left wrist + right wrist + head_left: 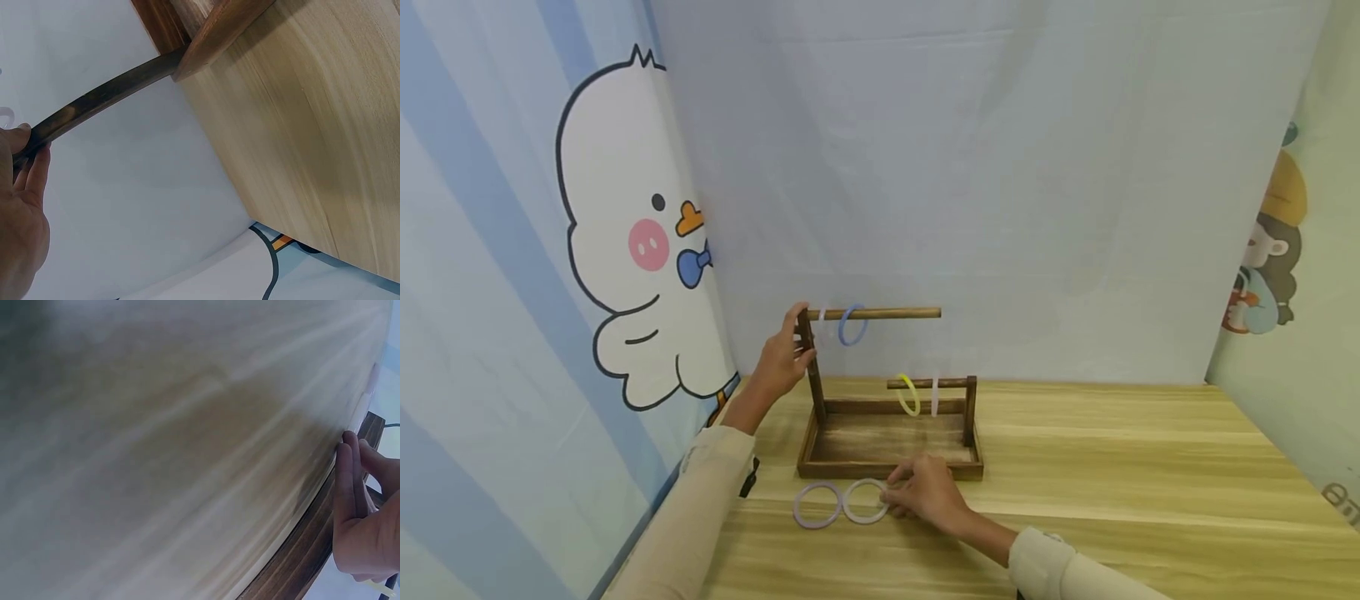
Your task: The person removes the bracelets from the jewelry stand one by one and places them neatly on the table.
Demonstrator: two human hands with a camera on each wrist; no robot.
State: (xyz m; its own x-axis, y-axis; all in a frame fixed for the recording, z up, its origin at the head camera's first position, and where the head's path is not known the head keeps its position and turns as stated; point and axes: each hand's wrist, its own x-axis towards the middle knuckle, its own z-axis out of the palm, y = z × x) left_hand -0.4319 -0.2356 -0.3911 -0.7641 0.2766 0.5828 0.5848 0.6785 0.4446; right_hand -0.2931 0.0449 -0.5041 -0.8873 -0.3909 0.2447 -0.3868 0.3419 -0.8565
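Note:
My left hand (784, 360) grips the top of the tall post (813, 375) of a dark wooden stand, thumb on one side and fingers on the other in the left wrist view. Low at the table, my right hand (928, 493) pinches the right edge of a white ring (866, 522) in front of the stand's tray (887, 472). A purple ring (817, 527) lies flat at the white ring's left. On the upper rod (902, 313) hang a blue ring (841, 327) and a pale ring (822, 316). The lower rod (953, 383) carries a yellow ring (915, 393) and another pale ring (935, 402).
The stand's short post (970, 417) rises from the tray's right end. Under everything is a wood-grain table (1112, 483). A grey cloth (1000, 167) hangs behind it, with printed curtains (490, 333) at the left and a printed panel at the right.

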